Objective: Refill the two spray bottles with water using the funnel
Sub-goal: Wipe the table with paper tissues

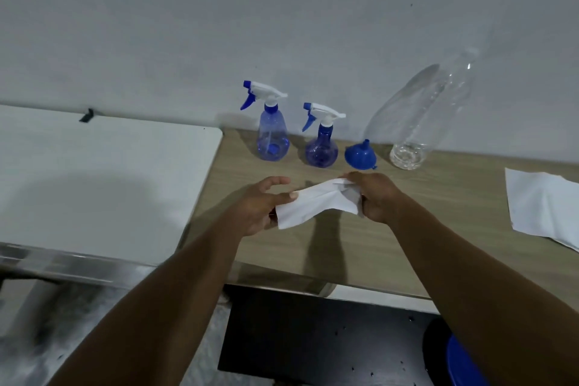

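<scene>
The wooden bench (438, 197) carries everything for the job, set in a row against the wall. The biggest item is the clear plastic bottle (419, 122), just right of the funnel (359, 155). It stands upright with only a shallow pool of water at its base. A loose white paper sheet (542, 207) lies flat on the bench, well to the right of the funnel.

Nearer the person than the funnel, a white paper towel (316, 202) is stretched between both hands above the bench. The right hand (376, 197) has a closed grip on one bunched end. The left hand (260, 207) pinches the other end under its thumb.

The taller spray bottle (272, 135) stands well left of the funnel, and the rounder spray bottle (322, 144) stands just beside the funnel on that same side. Both are upright with their white and blue trigger heads on. The blue funnel rests mouth-down on the bench, spout up, touching no bottle.

The near-empty clear bottle, capped sprayers and parked funnel suggest the pouring is finished and only drying or wiping remains. The tinted plastic hides the water levels, though, so the sprayers may not be filled.
</scene>
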Available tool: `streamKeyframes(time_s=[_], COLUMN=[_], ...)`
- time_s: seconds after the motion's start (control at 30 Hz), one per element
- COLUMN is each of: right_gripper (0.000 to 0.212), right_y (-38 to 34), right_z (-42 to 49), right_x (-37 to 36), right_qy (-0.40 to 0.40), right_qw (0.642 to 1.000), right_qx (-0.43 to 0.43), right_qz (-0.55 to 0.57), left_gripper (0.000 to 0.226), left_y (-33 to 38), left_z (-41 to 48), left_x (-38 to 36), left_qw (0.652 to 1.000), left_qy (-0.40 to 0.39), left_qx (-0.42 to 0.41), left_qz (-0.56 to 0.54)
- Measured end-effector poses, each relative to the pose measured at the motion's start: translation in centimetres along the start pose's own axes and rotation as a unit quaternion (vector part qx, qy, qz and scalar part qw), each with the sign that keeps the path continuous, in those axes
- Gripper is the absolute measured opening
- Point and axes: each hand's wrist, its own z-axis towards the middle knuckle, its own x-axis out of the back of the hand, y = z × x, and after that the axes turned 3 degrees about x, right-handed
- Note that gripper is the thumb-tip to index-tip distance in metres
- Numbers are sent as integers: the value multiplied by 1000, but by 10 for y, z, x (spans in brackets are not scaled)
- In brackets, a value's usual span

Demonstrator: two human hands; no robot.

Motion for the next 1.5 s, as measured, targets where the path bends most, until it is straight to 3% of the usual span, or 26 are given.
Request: streamKeyframes(time_s=[0.07, 0.17, 0.23, 0.37, 0.47, 0.6, 0.67, 0.8, 0.9, 1.0, 1.1, 1.17, 1.23, 1.33, 1.43, 1.5], right_gripper=[34, 31, 28, 8, 10, 13, 11, 12, 23, 36, 42, 45, 52, 58, 60, 66], right_y=[-1, -2, 2, 1, -10, -22, -21, 16, 50, 63, 62, 61, 61, 74, 81, 75], right_z=[-1, -2, 3, 10, 20, 36, 48, 71, 75, 71, 65, 66, 72, 83, 85, 85], right_x=[0, 0, -1, -18, -39, -64, -70, -64, -55, -53, -61, -72, -84, -96, -98, -105], right_qy=[-52, -160, -168, -107, -73, 58, 116, 112, 85, 80, 118, 107, 3, -129, -102, -95], right_qw=[998, 983, 971, 923, 885, 836, 800, 720, 684, 660, 641, 619, 619, 635, 644, 630], right_qx=[-25, -45, -15, 82, 152, 339, 400, 401, 322, 290, 348, 406, 405, 307, 328, 355], right_qz=[-4, -78, -167, -360, -433, -427, -431, -555, -649, -688, -674, -664, -673, -697, -684, -684], left_gripper=[40, 20, 12, 17, 17, 21, 24, 28, 36, 41, 49, 55, 61, 62, 63, 61], left_y=[3, 6, 9, 19, 33, 48, 46, 13, -15, -26, -21, -23, -27, -24, -20, -19], left_z=[0, 2, 1, 2, 9, 24, 32, 49, 52, 52, 54, 58, 62, 63, 62, 59], left_x=[12, 26, 34, 50, 65, 78, 81, 90, 96, 101, 105, 107, 107, 105, 106, 112], left_qw=[999, 988, 965, 901, 847, 733, 705, 687, 701, 681, 655, 634, 609, 600, 595, 616], left_qy=[-23, 8, 39, 110, 189, 293, 298, 249, 210, 218, 241, 211, 160, 140, 142, 147], left_qx=[-16, -44, -74, -152, -255, -384, -396, -337, -270, -286, -319, -316, -296, -257, -238, -244], left_qz=[35, 149, 250, 392, 426, 479, 507, 594, 626, 638, 641, 674, 718, 744, 754, 734])
